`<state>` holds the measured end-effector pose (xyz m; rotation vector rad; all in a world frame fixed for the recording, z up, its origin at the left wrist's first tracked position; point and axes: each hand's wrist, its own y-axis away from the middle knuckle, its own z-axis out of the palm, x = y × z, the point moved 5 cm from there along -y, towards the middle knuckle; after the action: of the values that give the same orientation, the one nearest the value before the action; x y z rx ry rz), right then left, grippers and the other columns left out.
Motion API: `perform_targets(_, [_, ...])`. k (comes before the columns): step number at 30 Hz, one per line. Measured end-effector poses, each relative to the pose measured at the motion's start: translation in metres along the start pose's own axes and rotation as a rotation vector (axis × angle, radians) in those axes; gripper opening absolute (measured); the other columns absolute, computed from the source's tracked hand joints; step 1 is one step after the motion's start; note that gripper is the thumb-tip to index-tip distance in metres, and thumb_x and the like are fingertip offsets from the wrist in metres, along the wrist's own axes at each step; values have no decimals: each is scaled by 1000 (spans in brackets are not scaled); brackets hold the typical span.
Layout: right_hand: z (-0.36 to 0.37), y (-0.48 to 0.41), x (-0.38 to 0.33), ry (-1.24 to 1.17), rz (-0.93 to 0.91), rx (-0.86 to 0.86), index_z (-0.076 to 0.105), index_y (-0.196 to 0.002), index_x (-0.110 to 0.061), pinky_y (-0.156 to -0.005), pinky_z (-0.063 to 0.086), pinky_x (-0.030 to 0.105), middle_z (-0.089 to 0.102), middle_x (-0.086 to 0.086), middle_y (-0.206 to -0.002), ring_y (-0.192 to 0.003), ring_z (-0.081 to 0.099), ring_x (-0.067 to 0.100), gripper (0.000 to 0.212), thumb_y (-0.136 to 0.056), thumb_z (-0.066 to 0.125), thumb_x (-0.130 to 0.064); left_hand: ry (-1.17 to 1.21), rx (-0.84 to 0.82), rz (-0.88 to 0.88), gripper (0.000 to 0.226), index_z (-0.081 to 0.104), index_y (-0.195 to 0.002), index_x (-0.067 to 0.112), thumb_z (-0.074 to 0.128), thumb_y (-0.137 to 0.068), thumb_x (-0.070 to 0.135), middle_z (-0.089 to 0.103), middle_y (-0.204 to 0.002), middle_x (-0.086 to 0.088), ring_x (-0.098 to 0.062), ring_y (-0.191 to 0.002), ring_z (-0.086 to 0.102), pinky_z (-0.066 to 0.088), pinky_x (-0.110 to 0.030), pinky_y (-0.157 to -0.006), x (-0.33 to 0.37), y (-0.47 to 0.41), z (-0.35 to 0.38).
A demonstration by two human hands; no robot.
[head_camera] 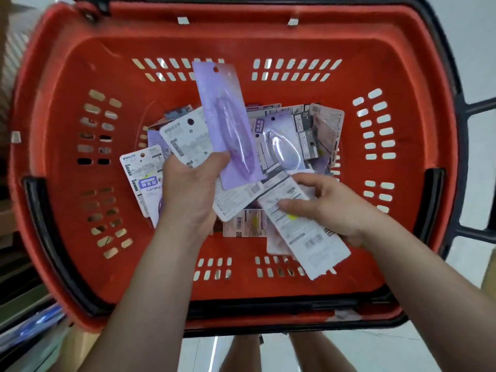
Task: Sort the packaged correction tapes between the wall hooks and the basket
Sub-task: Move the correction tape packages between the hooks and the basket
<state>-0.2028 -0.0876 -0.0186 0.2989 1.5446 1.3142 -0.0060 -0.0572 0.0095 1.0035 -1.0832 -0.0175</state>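
Note:
A red plastic basket point(268, 47) fills the view, with a heap of packaged correction tapes point(295, 130) on its floor. My left hand point(188, 189) grips a long purple correction tape pack point(222, 111), face up with its hang hole pointing away, together with a white pack behind it. My right hand point(324, 202) pinches a long white pack point(300, 229) that shows its printed back and points toward me. Both hands are inside the basket, above the heap. No wall hooks are in view.
The basket has black handles point(45, 237) folded down along its left and right rims. A black frame point(475, 167) sticks out at the right. Shelving with packaged goods point(24, 328) lies at the lower left. My legs point(268, 353) show under the basket's near rim.

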Motion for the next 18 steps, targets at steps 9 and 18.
perform_targets(9, [15,-5,-18,-263,-126,277,61,-132,-26,-113,39,54,63,-2,-135,-130,55,20,50,-89,57,-52,-67,-142,-398,22,70,-101,15,65,-88,-2,77,-92,-3,-23,-87,75,59,-46,-77,-53,38,4])
perform_targets(18, [22,-14,-7,-115,-146,274,65,-116,-16,-86,60,42,76,4,-105,-96,73,24,36,-83,78,-12,-311,-133,-226,35,63,-107,30,66,-90,0,75,-102,3,-16,-94,71,56,-40,-87,-67,23,-8])
